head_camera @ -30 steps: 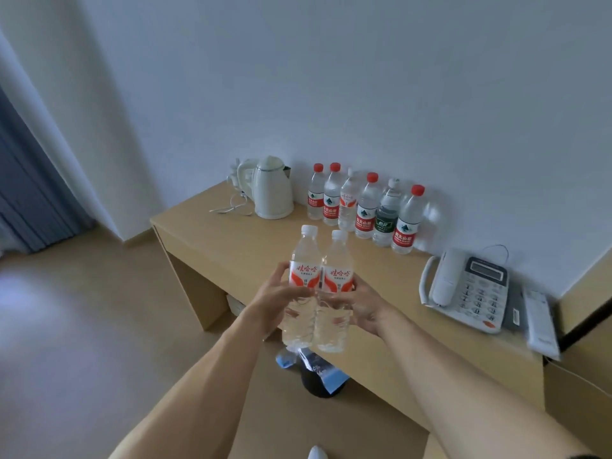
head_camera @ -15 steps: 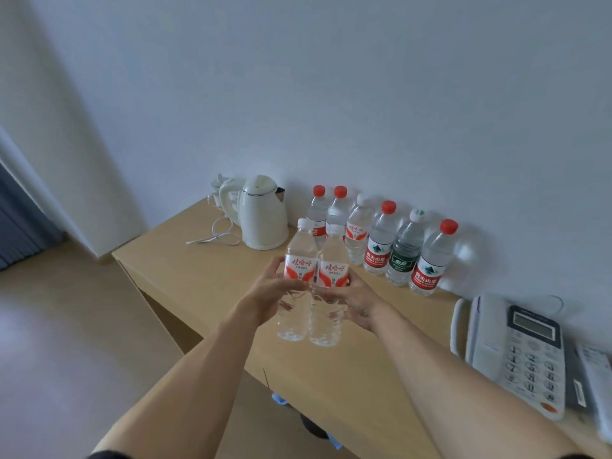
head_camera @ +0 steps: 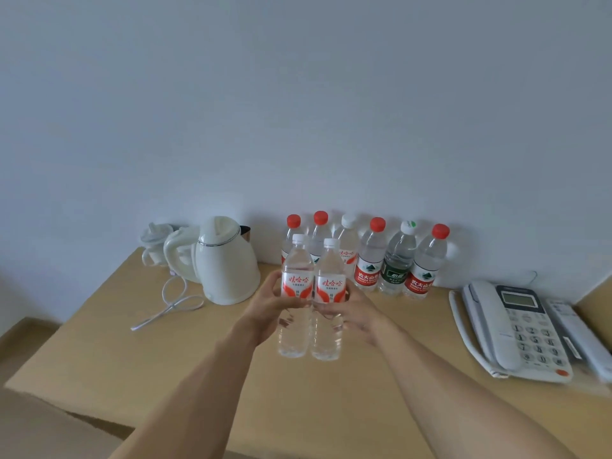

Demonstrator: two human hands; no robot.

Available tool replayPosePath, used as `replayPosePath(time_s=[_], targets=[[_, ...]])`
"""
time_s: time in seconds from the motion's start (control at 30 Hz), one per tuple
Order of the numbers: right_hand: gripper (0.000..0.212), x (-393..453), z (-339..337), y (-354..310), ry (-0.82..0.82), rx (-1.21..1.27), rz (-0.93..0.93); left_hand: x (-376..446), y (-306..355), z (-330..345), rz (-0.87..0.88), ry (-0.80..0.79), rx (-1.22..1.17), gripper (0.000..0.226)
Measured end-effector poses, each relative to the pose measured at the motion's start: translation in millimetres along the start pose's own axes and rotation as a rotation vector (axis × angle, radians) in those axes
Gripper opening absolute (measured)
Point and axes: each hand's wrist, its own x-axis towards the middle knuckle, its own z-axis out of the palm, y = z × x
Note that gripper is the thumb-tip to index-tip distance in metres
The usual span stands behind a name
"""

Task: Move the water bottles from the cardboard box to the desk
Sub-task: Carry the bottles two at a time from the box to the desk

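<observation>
Both forearms extended forward, converging. Left grip [head_camera: 268,309] curled round one bottle [head_camera: 295,296]; right grip [head_camera: 356,314] round the other bottle [head_camera: 329,299]. Right fingertips apparently hidden behind.

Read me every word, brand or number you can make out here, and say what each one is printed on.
"娃哈哈": red, on the white label of the left held bottle.
"娃哈哈": same on the right held bottle.
"农夫山泉": white on the red label of a standing bottle; the right-end bottle shows it partly.
Digits 1 to 9: telephone keys.
Unreadable: green-label bottle, small print, telephone screen.
</observation>
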Motion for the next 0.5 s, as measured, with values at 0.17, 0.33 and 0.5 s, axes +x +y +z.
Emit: replayPosePath(time_s=[0.17,0.33,0.5], targets=[[0.079,12,29,-1,0.119,-0.018,-0.043,19,10,-40,0.013,-0.116,0.057,0.086],[0.076,18,39,1,0.143,-0.09,-0.061,29,9,-62,0.043,-0.221,0.163,0.072],[0.075,23,44,4,0.22,-0.159,-0.093,35,6,-69,0.086,-0.166,0.276,0.073]])
